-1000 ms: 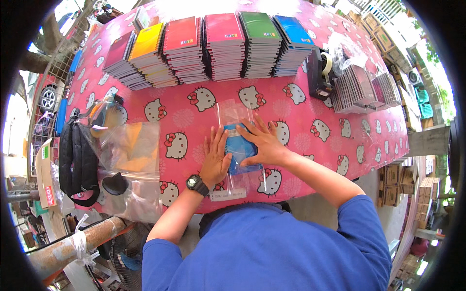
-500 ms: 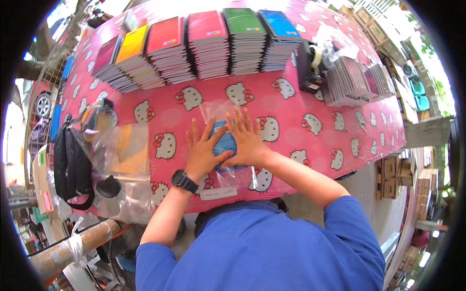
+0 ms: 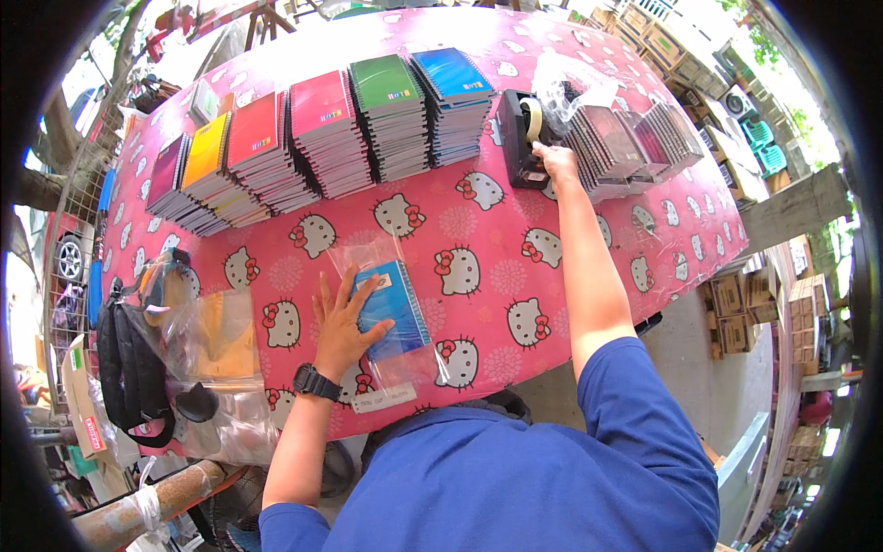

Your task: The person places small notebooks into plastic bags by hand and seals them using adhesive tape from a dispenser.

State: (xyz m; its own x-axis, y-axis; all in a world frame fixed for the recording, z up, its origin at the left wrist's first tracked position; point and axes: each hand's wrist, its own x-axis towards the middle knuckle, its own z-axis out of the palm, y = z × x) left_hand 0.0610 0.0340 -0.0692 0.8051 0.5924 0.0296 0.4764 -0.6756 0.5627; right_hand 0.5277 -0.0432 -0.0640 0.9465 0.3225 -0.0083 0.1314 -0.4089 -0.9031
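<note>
My left hand [image 3: 340, 322] lies flat, fingers spread, on a blue notebook [image 3: 394, 305] wrapped in a clear plastic bag [image 3: 405, 363] on the pink cartoon-cat tablecloth [image 3: 515, 267]. My right hand [image 3: 555, 162] is stretched far out to a black tape dispenser [image 3: 520, 138] and touches it by the tape roll; whether the fingers pinch tape I cannot tell. A black watch sits on my left wrist.
Stacks of notebooks in purple, yellow, red, pink, green [image 3: 391, 110] and blue line the far side. Clear-bagged packs [image 3: 625, 138] lie right of the dispenser. A black bag [image 3: 129, 368] and plastic bags [image 3: 207, 340] sit at the left edge. Cardboard boxes stand on the ground to the right.
My right hand has left the bagged notebook and reached forward to the tape dispenser. My left hand stays pressed on the notebook.
</note>
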